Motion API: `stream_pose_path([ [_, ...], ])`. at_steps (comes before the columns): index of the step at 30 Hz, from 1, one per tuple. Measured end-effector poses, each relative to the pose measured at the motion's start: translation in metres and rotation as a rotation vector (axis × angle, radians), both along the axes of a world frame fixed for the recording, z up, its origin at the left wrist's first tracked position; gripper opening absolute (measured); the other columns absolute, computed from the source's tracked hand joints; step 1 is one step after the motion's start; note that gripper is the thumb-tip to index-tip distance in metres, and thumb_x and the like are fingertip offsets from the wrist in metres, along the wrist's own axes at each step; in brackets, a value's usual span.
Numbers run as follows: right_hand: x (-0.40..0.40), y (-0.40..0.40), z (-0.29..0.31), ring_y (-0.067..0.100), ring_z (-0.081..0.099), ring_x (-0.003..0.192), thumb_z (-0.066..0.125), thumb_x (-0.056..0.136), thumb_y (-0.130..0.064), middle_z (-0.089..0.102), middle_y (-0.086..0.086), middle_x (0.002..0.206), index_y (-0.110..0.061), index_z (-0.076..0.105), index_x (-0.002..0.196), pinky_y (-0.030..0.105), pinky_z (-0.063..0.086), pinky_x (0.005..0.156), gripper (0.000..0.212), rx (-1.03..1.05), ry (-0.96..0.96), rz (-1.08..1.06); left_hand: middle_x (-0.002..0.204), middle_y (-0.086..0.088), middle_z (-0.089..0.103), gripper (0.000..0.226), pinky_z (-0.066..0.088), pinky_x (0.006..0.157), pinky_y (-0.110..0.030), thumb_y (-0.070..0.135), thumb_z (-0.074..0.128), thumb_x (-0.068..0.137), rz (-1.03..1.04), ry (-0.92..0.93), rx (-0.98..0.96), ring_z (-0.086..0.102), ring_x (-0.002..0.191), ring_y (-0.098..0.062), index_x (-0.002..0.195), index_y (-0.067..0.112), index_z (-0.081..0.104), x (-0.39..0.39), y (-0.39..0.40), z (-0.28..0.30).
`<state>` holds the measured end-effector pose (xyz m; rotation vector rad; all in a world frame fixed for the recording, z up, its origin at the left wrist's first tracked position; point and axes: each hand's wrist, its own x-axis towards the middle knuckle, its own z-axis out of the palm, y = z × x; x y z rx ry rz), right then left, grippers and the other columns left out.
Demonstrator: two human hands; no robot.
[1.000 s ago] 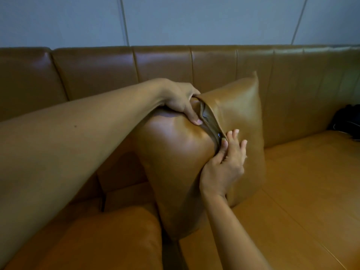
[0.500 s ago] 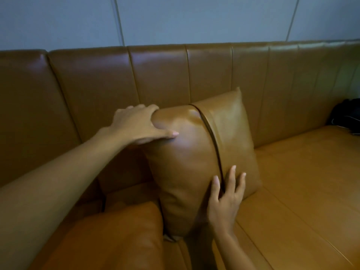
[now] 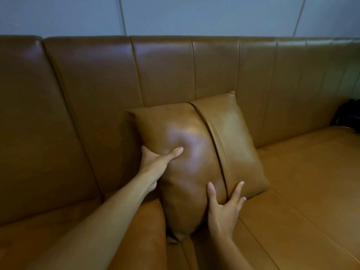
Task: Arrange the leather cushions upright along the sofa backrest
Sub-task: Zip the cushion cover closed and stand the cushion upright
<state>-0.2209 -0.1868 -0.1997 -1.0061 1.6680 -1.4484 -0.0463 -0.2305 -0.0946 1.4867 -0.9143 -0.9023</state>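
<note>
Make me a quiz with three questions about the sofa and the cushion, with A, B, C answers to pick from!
1. Where is the left hand?
A. On the left edge of the cushion
B. On top of the sofa backrest
C. Flat on the wall

2. What colour is the cushion?
A. Blue
B. Brown
C. White

3. How is the cushion sitting?
A. Flat on the floor
B. Upright, leaning on the backrest
C. Upside down on the person's arm

Answers:
1. A, the thumb presses a dent into the cushion's front while the fingers go behind its left edge.
2. B, it is brown leather like the sofa.
3. B, it stands on the seat against the backrest, with the right hand on its lower front near the seam.
</note>
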Motion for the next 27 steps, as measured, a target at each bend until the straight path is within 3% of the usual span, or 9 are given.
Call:
stream_pose_path([
  [5, 0.010, -0.006, 0.001, 0.026, 0.004, 0.150, 0.063, 0.069, -0.072, 0.003, 0.010, 0.166, -0.045, 0.000, 0.154, 0.049, 0.024, 0.112, 0.109, -0.091, -0.022, 0.051, 0.137, -0.001, 0.058, 0.129, 0.048, 0.104, -0.045, 0.052, 0.095, 0.039, 0.055, -0.102, -0.134, 0.057, 0.122, -0.021, 0.148, 0.020, 0.035, 0.000, -0.010, 0.010],
  [12, 0.051, -0.019, 0.002, 0.032, 0.003, 0.150, 0.085, 0.053, -0.063, -0.008, 0.017, 0.165, -0.048, -0.010, 0.152, 0.049, 0.026, 0.112, 0.138, -0.111, 0.023, 0.272, 0.130, 0.005, 0.062, 0.108, 0.048, 0.104, -0.037, 0.038, 0.098, 0.049, 0.053, -0.199, -0.279, 0.059, 0.117, -0.012, 0.142, 0.024, 0.044, 0.040, -0.023, 0.019],
  [21, 0.064, -0.025, -0.006, 0.040, 0.005, 0.149, 0.083, 0.055, -0.064, -0.014, 0.024, 0.162, -0.047, -0.015, 0.151, 0.050, 0.031, 0.108, 0.138, -0.087, 0.059, 0.253, 0.125, 0.011, 0.063, 0.112, 0.048, 0.093, -0.024, 0.047, 0.097, 0.042, -0.033, -0.131, -0.267, 0.061, 0.111, -0.003, 0.139, 0.031, 0.041, 0.054, -0.034, 0.006],
  [24, 0.063, -0.023, -0.001, 0.038, 0.003, 0.149, 0.083, 0.056, -0.062, -0.013, 0.025, 0.162, -0.043, -0.015, 0.152, 0.049, 0.030, 0.109, 0.139, -0.071, 0.054, 0.259, 0.120, 0.015, 0.063, 0.107, 0.047, 0.080, -0.011, 0.044, 0.097, 0.046, -0.038, -0.140, -0.247, 0.061, 0.108, 0.000, 0.136, 0.031, 0.041, 0.054, -0.033, 0.008],
  [26, 0.062, -0.020, 0.003, 0.037, 0.002, 0.150, 0.083, 0.058, -0.062, -0.012, 0.024, 0.163, -0.040, -0.015, 0.153, 0.049, 0.029, 0.110, 0.138, -0.063, 0.062, 0.260, 0.121, 0.018, 0.059, 0.113, 0.045, 0.073, -0.005, 0.046, 0.096, 0.048, -0.050, -0.164, -0.229, 0.059, 0.110, 0.000, 0.141, 0.030, 0.036, 0.054, -0.027, 0.012],
  [27, 0.061, -0.018, 0.005, 0.037, 0.002, 0.150, 0.082, 0.059, -0.063, -0.011, 0.023, 0.163, -0.040, -0.014, 0.153, 0.050, 0.029, 0.110, 0.137, -0.059, 0.068, 0.258, 0.128, 0.016, 0.056, 0.122, 0.046, 0.079, -0.008, 0.049, 0.095, 0.049, -0.060, -0.182, -0.212, 0.057, 0.115, -0.004, 0.148, 0.028, 0.028, 0.054, -0.023, 0.013],
])
